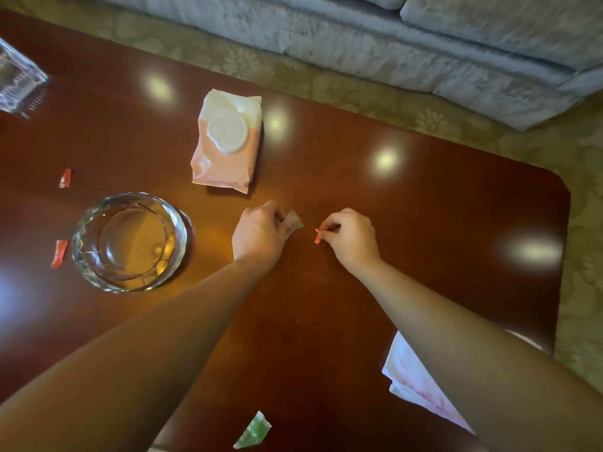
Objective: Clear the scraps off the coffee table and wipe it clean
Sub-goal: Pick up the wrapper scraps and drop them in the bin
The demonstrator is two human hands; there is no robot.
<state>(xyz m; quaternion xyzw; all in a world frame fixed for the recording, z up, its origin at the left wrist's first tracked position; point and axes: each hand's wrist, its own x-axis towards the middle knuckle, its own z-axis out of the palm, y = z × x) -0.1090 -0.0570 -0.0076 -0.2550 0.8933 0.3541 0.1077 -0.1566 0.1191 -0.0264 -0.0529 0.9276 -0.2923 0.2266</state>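
Observation:
On the glossy brown coffee table, my left hand pinches a small pale scrap near the table's middle. Just to its right, my right hand pinches a small red scrap. Two more red scraps lie at the left, one behind the glass bowl and another against its left side. A green and white scrap lies near the front edge. A pink pack of wet wipes with a white round lid rests behind my hands.
An empty cut-glass bowl stands left of my left hand. A clear glass object sits at the far left corner. A white, pink-stained cloth lies under my right forearm. A grey sofa and patterned carpet lie beyond the table.

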